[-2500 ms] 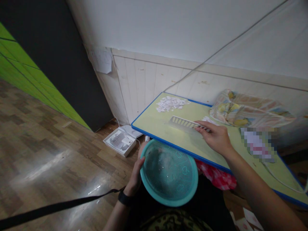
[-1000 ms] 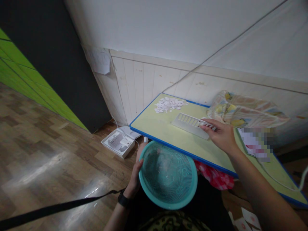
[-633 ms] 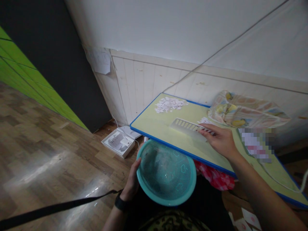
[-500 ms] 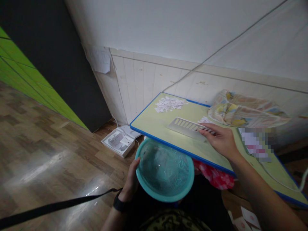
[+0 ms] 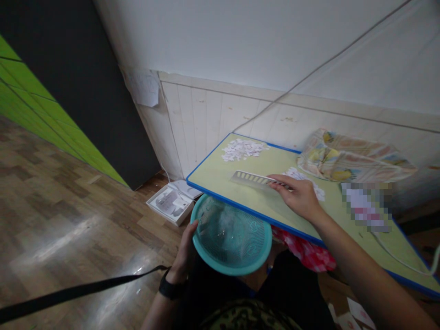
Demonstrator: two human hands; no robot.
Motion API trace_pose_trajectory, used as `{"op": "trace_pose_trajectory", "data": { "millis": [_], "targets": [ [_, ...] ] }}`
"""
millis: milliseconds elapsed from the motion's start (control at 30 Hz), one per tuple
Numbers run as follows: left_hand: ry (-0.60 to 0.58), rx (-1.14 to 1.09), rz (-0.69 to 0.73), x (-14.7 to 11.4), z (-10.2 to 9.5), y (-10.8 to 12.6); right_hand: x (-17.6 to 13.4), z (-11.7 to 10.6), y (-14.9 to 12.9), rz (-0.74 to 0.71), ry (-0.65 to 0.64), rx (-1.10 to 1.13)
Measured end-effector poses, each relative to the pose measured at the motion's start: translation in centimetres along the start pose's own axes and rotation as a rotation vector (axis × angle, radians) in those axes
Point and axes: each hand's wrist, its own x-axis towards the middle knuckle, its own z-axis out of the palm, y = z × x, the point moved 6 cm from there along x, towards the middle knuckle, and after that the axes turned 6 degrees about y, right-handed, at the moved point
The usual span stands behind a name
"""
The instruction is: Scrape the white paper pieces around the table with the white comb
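Note:
My left hand (image 5: 185, 252) is closed on the left rim of a turquoise plastic colander (image 5: 237, 265), tucked against the table's front edge with its opening facing up. Something clear and shiny shows inside it, too blurred to name. In my right hand (image 5: 299, 197) is a flat, pale slotted plate (image 5: 252, 178), gripped at its right end and tilted just over the tabletop; whether its lower edge touches is hard to tell. Behind that hand lies a pile of white paper scraps (image 5: 318, 190), partly hidden. Another heap of paper scraps (image 5: 242, 149) sits at the table's far left corner.
The yellow table (image 5: 213, 169) has a blue edge and stands against a panelled wall. A patterned cloth bag (image 5: 354, 160) and a blurred-out item (image 5: 366, 208) lie to the right, near a white cable (image 5: 395, 261). A white box (image 5: 170, 204) is on the floor.
My right hand has moved left with the slotted plate, tipping it steeper and uncovering more of the scraps behind. The colander has shifted slightly up and left in my left hand.

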Motion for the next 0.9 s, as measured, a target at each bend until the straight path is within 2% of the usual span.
{"op": "trace_pose_trajectory", "data": {
  "millis": [100,267,467,600,767,900],
  "targets": [
    [-0.034,-0.033,-0.02,0.1,0.2,0.0,0.0,0.4,-0.5,-0.003,-0.041,0.003],
    [-0.082,-0.031,-0.063,0.3,-0.4,-0.6,-1.4,-0.7,-1.8,-0.011,-0.073,0.023],
    [-0.039,0.002,-0.032,0.1,-0.4,-0.4,-2.8,-2.1,-4.0,-0.036,-0.088,0.065],
    [-0.051,-0.007,-0.053,-0.1,0.0,-0.3,-3.1,-2.6,-4.9,-0.052,-0.083,0.088],
    [-0.056,-0.005,-0.042,-0.1,0.1,-0.2,-2.6,-2.9,-3.9,0.0,-0.002,-0.006],
    [-0.059,0.003,-0.021,-0.1,0.3,0.0,-1.8,-2.1,-2.4,0.02,0.038,-0.043]
  ]
}}
